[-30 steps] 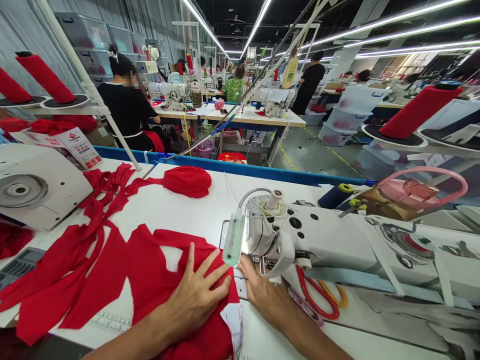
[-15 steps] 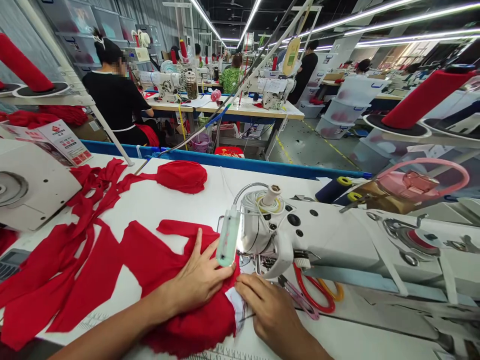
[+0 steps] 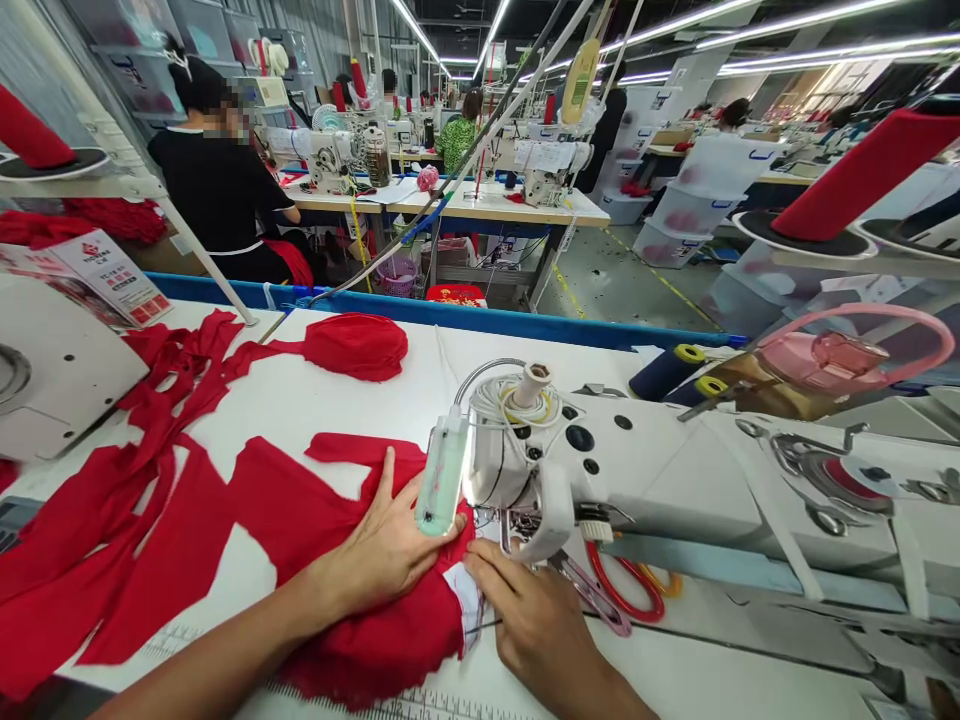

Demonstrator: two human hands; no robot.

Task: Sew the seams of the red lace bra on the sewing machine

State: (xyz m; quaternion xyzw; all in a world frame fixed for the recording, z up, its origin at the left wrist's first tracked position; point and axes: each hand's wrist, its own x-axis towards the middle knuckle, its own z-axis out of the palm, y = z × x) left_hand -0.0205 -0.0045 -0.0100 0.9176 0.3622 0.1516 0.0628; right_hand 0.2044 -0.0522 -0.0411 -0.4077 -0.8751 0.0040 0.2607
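Red fabric (image 3: 360, 640) lies bunched under and around both hands at the sewing machine (image 3: 510, 450). My left hand (image 3: 394, 540) rests flat on it with fingers spread, the fingertips partly behind the pale green lamp (image 3: 442, 475). Just right of it, my right hand (image 3: 532, 610) has thumb and fingers pinched at the fabric's edge, beside a white patch (image 3: 463, 590) and close to the needle area. The needle itself is hidden by the machine head.
Red-handled scissors (image 3: 630, 590) and pink snips (image 3: 600, 600) lie right of my right hand. More red pieces (image 3: 165, 560) spread over the left of the table. A pink-lidded bottle (image 3: 832, 360) stands behind the machine. A person in black (image 3: 217, 190) sits beyond the blue edge.
The view has shifted slightly, so most things sit a little further left. Both hands keep nearly the same places on the red fabric.
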